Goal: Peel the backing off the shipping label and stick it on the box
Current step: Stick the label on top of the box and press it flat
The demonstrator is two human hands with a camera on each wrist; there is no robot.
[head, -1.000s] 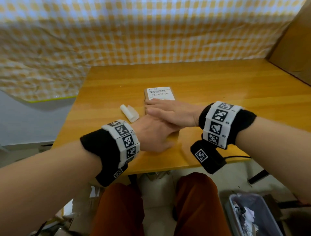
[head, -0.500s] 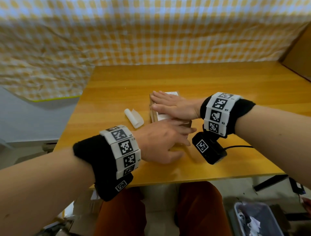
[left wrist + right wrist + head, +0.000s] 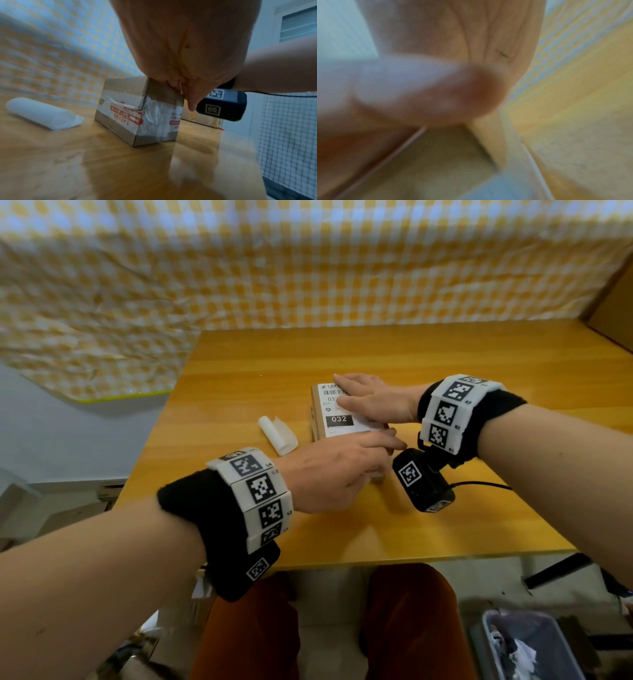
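Landmark for all positions: the small brown cardboard box (image 3: 346, 422) sealed with clear printed tape, standing on the yellow wooden table (image 3: 428, 364).

Label — the white printed shipping label (image 3: 337, 416) with barcode and a black "032" block now lies flat on the box's top face, backing already off. The curled white backing strip (image 3: 277, 434) lies on the table just left of the box, apart from it.

Change over the last second: the right hand (image 3: 373, 402) was first spread across the near part of the box top, with only the label's far barcode end showing. Half a second ago it lay over the far end. Now it has drawn back toward the box's right edge, fingers straight and flat on the label's far right part, and the middle of the label is exposed. The left hand (image 3: 337, 465) has moved from the box's near left side to lie along its near edge, fingers extended and flat, holding nothing; the left wrist view shows the palm resting on the box's top near corner.

Reading: these look like smoothing passes — the sticking itself seems done, and the task is near its end. The right wrist view is too blurred to confirm edge contact.

Risk, as judged: a lifted corner or trapped crease under the hands, unseen.
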